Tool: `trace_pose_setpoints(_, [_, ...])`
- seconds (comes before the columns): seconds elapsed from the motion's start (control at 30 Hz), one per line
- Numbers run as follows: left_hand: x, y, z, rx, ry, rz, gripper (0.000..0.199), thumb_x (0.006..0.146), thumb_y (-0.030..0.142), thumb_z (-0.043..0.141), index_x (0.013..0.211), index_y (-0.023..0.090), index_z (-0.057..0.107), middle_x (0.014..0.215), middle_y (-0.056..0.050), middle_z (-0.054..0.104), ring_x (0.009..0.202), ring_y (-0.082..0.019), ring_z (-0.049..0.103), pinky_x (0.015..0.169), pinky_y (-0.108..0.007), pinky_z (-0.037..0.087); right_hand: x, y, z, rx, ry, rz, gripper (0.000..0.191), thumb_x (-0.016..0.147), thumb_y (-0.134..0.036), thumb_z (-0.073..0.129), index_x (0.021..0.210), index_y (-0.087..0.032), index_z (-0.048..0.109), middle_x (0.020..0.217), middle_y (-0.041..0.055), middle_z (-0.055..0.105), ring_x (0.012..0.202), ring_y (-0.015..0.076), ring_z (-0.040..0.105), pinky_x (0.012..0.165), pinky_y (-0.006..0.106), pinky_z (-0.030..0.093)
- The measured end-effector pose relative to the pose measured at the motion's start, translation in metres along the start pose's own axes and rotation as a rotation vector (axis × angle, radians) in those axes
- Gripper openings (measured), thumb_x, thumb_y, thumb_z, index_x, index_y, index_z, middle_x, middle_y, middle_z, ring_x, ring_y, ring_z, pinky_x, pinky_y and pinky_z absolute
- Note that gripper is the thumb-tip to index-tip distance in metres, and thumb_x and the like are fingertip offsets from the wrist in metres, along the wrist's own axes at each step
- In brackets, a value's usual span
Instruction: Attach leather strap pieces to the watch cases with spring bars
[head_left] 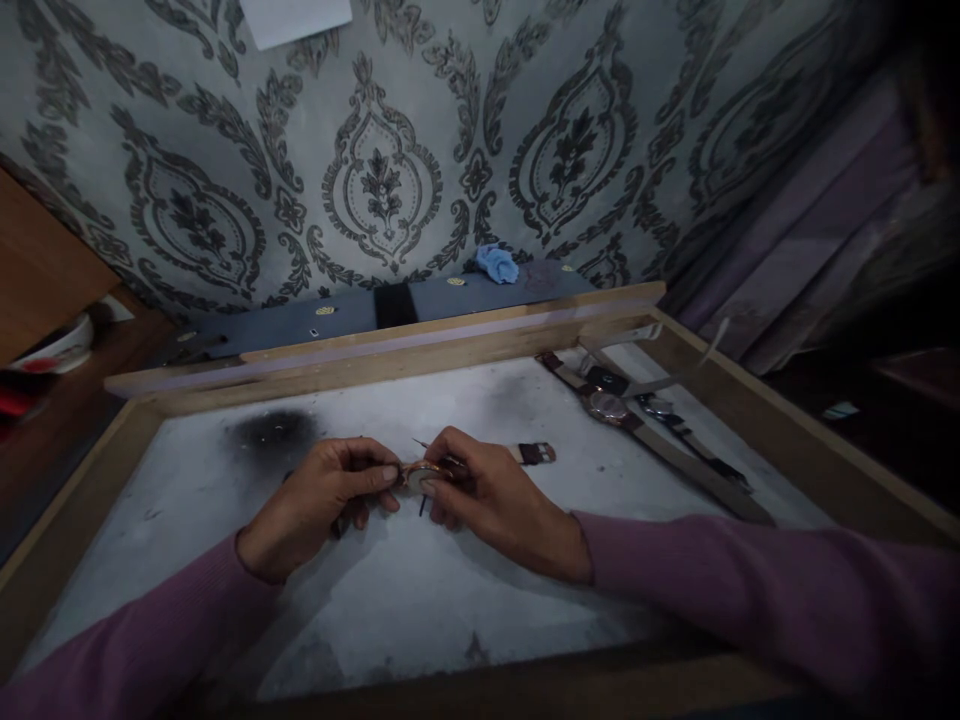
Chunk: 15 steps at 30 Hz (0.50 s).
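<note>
While the fingers of the left hand pinch the watch at its left edge, those of the right hand close on its other side together with a thin tool, whose tip pokes out above the knuckles. The watch is held just above the surface, midway between both hands, one strap end trailing to the right. The case is best kept steady by the left pinch, so that the tool can be worked with small, controlled pressure and slips avoided. Whether the tool touches the case cannot be told. Further right, other watches lie near the wooden rim; a blue cloth sits by the wall.
</note>
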<state>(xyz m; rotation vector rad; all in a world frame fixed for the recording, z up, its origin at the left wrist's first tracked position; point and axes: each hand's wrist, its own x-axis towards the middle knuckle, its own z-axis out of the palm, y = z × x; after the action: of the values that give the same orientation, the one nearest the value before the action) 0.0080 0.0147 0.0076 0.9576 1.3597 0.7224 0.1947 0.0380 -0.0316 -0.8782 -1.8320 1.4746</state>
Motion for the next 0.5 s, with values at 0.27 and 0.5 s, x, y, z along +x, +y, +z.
trace_pose_setpoints(0.27, [0.0029,-0.0041,0.0000,-0.038,0.002,0.029,0.021,0.060,0.032,0.077,0.067,0.015,0.066,0.050,0.003,0.062,0.036,-0.005,0.042,0.035,-0.017,0.026,0.0013,-0.0007,-0.0006,0.042,-0.018,0.023,0.007,0.083,-0.021,0.055,0.083,-0.019,0.048,0.056,-0.0041,0.055,0.047,0.0088,0.052,0.045,0.020,0.043])
trace_pose_setpoints(0.5, [0.0036,-0.0037,0.0001,-0.028,0.006,0.018,0.024,0.059,0.034,0.078,0.067,0.016,0.065,0.048,0.003,0.061,0.034,-0.005,0.039,0.034,-0.018,0.023,0.0048,-0.0047,-0.0015,0.147,-0.006,0.117,0.010,0.082,-0.024,0.056,0.081,-0.019,0.047,0.052,-0.0060,0.052,0.043,0.0081,0.051,0.039,0.017,0.039])
